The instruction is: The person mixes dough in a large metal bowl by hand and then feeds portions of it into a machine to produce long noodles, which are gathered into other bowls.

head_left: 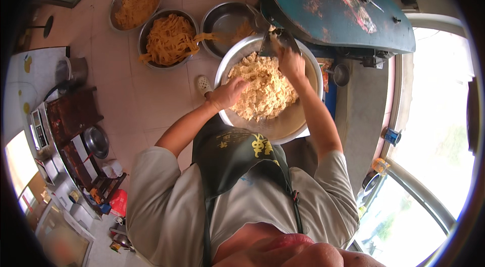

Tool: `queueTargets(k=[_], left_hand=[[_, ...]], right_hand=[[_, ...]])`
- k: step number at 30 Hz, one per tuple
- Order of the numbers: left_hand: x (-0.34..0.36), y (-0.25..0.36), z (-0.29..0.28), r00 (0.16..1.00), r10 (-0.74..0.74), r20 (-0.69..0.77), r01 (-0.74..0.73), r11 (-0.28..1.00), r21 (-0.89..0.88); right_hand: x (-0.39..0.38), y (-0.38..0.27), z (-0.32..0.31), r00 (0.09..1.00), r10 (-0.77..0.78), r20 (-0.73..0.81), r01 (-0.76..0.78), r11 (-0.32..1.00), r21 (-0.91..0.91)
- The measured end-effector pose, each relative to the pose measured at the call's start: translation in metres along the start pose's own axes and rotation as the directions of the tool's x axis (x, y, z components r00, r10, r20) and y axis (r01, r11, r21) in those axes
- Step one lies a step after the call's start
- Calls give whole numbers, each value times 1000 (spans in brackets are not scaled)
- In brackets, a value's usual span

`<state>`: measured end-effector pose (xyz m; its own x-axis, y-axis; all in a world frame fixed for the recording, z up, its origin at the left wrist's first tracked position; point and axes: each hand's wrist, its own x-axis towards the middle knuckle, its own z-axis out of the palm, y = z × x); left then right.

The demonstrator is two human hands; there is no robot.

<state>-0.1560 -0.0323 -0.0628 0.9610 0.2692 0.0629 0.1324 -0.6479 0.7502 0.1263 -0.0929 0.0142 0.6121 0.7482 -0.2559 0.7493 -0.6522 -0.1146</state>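
A wide metal basin [222, 72] in front of me holds a heap of crumbly yellow dough [265, 87]. My left hand [230, 92] is at the heap's left side, its fingers loosely bent and apart against the crumbs. Over the basin's far right side, my right hand [291, 62] is closed at a dark, flat-sided metal piece [288, 42]. I cannot tell whether that piece is a loose tool or part of the green machine [323, 7] above it. Pale bits of dough show by the right fingertips, and what these fingers grip is hidden.
Two metal bowls of yellow noodle strips [170, 39] stand on the tiled floor at the far left. A third bowl [214, 27], with a few strips, sits against the basin. A small pan [341, 74] is to the right, a brown wooden stand [76, 115] to the left.
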Motion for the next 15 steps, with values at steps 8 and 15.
queueTargets(k=[8,15], left_hand=[[0,-7,3,999,-14,-28,14,1000,-4],[-4,-9,7,1000,5,-1,-5,997,-82]], right_hand=[[-16,-10,-37,996,-93,-7,93,993,71],[16,-21,-19,997,2,-83,11,986,165]])
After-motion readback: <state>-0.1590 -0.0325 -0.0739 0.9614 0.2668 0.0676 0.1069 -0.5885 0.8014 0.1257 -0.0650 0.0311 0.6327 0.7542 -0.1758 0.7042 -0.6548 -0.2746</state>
